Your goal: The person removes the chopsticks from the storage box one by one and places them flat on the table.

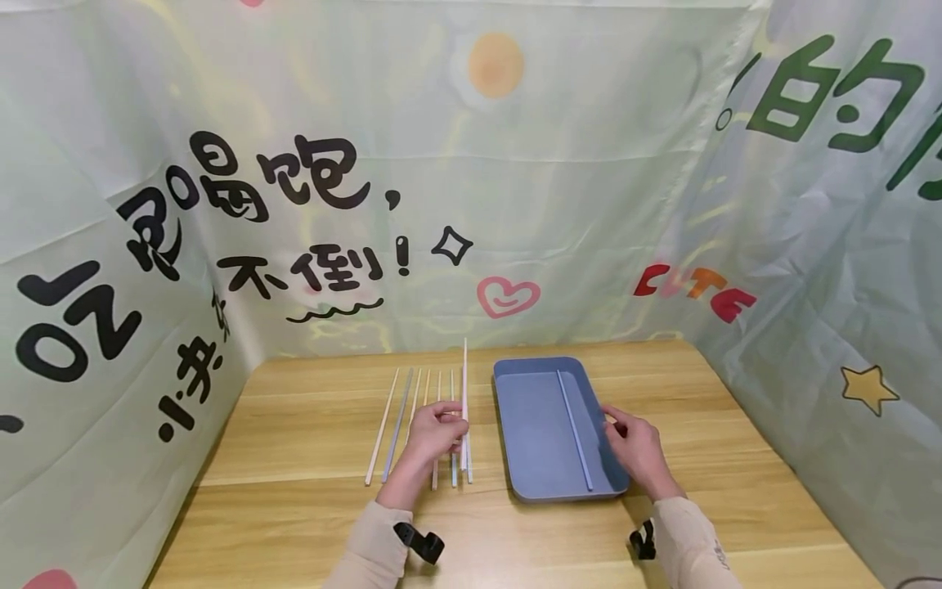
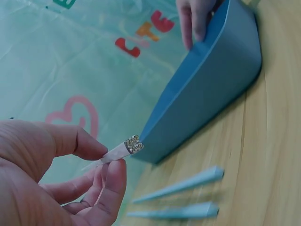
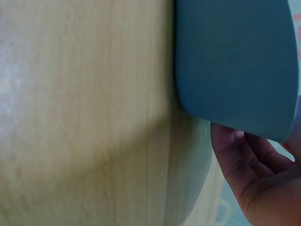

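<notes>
My left hand (image 1: 439, 427) pinches a pale chopstick (image 1: 465, 372) between thumb and fingers, left of the tray. Its glittery butt end (image 2: 134, 144) points toward the camera in the left wrist view. Beneath and beside that hand, several chopsticks (image 1: 380, 431) lie in a row on the table, some partly hidden by it. A blue rectangular tray (image 1: 533, 433) stands to the right, with one light-blue chopstick (image 1: 574, 429) lying lengthwise inside. At the tray's right wall, my right hand (image 1: 637, 446) holds the rim, its fingers (image 3: 230, 155) against the outer side.
The wooden table (image 1: 294, 523) ends at a printed cloth backdrop (image 1: 589, 188) behind and at both sides. Two pale-blue chopsticks (image 2: 178, 186) lie near the left hand in the left wrist view. Black straps (image 1: 419, 543) sit at both sleeves.
</notes>
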`<state>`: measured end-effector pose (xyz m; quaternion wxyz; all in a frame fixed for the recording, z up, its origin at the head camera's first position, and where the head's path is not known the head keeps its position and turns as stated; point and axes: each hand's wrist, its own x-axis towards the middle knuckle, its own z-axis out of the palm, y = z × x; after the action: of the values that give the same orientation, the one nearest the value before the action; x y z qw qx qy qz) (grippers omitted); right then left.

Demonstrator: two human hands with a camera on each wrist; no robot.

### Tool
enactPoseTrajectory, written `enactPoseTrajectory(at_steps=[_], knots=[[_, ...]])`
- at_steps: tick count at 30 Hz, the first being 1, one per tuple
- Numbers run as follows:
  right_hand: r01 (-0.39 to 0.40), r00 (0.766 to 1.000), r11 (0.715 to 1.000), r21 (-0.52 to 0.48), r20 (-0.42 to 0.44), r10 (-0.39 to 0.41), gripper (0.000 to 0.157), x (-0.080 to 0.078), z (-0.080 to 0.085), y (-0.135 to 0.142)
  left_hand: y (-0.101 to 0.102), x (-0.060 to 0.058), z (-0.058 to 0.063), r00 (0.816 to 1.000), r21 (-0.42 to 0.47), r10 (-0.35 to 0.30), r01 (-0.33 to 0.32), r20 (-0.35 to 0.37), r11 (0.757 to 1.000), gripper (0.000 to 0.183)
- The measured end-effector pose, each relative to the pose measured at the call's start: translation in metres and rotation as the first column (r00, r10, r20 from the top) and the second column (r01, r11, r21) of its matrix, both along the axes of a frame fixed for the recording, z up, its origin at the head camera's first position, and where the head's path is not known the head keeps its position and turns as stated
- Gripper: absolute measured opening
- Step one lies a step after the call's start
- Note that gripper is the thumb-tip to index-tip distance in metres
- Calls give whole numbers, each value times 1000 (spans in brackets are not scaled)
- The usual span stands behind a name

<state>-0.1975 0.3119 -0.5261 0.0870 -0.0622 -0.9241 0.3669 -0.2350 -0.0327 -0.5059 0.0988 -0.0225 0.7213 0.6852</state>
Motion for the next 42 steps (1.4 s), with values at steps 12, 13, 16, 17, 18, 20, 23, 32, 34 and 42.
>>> enactPoseTrajectory(at_steps=[12,13,16,17,18,20,23,32,34,42], knots=[[11,1000,1000,8,26,-11,41,1,-1,0,-36,-1,-6,996,-67,85,-87,-30,994,49],[9,1000,1000,8,25,-9,41,1,-1,0,-39,-1,-6,995,-76,94,-96,-32,992,49],[10,1000,1000,10,27,-10,41,1,-1,0,-50,-1,-8,992,-115,118,-123,-44,986,48],[11,1000,1000,9,27,-11,41,1,-1,0,-54,-1,-8,991,-130,126,-131,-44,983,48],[12,1000,1000,7,28,-12,41,1,-1,0,-57,-1,-8,990,-146,132,-138,-47,980,47],[17,999,1000,4,29,-18,41,1,-1,0,-65,-2,-9,988,-173,147,-154,-53,973,47],[16,1000,1000,2,25,-16,41,0,-1,0,-76,-2,-10,983,-223,173,-183,-62,958,44],[15,1000,1000,-3,27,-15,41,1,1,0,-106,-2,-16,968,-428,210,-248,-135,869,37],[14,999,1000,2,31,-14,42,1,1,0,-112,-1,-17,968,-452,210,-250,-137,856,37],[17,999,1000,9,31,-17,41,2,1,-1,-131,-1,-20,968,-531,211,-249,-133,810,34]])
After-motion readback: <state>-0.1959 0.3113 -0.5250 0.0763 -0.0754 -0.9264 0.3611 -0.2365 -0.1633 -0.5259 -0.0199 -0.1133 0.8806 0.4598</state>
